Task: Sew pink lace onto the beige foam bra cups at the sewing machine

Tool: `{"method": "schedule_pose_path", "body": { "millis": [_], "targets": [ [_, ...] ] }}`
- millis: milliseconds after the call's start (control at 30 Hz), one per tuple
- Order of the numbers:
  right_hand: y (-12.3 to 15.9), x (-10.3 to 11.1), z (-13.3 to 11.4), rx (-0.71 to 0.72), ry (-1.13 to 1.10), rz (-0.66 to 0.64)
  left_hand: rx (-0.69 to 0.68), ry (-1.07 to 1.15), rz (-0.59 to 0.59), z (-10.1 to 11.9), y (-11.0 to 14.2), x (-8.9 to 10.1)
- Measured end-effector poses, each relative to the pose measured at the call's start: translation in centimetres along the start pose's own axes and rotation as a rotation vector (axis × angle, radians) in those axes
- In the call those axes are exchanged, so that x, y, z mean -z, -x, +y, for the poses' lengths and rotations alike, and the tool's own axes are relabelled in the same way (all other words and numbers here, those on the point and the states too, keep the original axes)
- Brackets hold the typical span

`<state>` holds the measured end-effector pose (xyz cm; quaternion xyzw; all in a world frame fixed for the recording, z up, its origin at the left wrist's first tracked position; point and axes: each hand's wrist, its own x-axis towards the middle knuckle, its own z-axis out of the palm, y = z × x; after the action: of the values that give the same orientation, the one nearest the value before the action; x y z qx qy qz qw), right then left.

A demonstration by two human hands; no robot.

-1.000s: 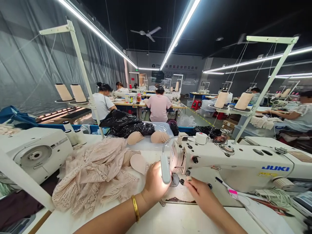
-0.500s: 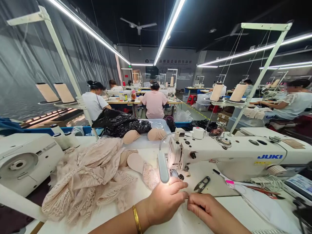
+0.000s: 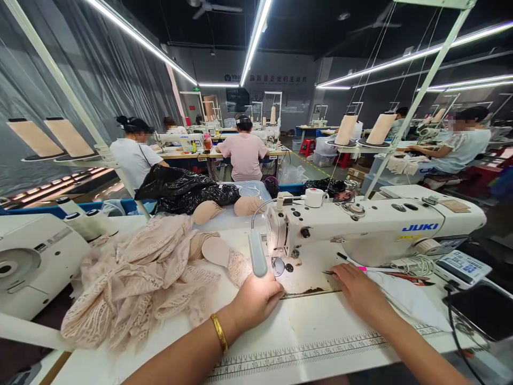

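My left hand (image 3: pixel 256 300), with a gold bangle on the wrist, rests on the white table as a loose fist beside the needle plate, just under the small lit lamp (image 3: pixel 256 258). What its fingers hold is hidden. My right hand (image 3: pixel 358 286) lies under the arm of the white JUKI sewing machine (image 3: pixel 372 224). Its fingers are bent down over black thread snips (image 3: pixel 326 272), of which only a dark tip pokes out to the left. A heap of beige lace pieces (image 3: pixel 136 278) and foam cups (image 3: pixel 214 250) lies left of my left hand.
Another white machine (image 3: pixel 36 262) stands at the far left. A control panel (image 3: pixel 460 264) and cables sit at the right. A printed ruler (image 3: pixel 300 355) runs along the table's front edge. A black bag (image 3: pixel 176 190) lies behind. Several other people sew at tables further back.
Both hands came away from the needle, met in a pinch in front of it, then parted. The right hand moved right onto the snips. The camera tilted down.
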<state>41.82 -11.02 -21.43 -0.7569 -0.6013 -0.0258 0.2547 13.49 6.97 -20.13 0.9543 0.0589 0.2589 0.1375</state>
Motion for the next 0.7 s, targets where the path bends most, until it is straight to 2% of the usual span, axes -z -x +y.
{"method": "schedule_pose_path", "body": {
  "millis": [100,167,233,300,500,600,700],
  "targets": [
    [0.6,1.0,-3.3,-0.071,-0.055,-0.011,0.054,0.043,0.008,0.1,-0.2,0.0],
    [0.9,1.3,-6.2,-0.07,-0.163,-0.139,0.069,0.061,0.021,0.1,-0.3,0.1],
    [1.0,1.0,-8.7,-0.02,-0.16,-0.209,0.068,0.065,0.037,0.2,-0.3,0.2],
    [0.8,-0.2,-10.2,0.014,-0.069,-0.19,0.065,0.066,0.047,0.3,-0.3,0.3],
    [-0.2,-4.3,-10.7,-0.016,0.029,-0.125,0.06,0.076,0.071,0.5,-0.1,0.5],
    [-0.2,-4.5,-10.1,-0.016,0.045,-0.119,0.088,0.108,0.076,0.6,-0.1,0.6],
    [-0.3,-3.6,-8.3,-0.022,0.076,-0.103,0.207,0.209,0.065,0.5,-0.4,0.8]
  ]
}}
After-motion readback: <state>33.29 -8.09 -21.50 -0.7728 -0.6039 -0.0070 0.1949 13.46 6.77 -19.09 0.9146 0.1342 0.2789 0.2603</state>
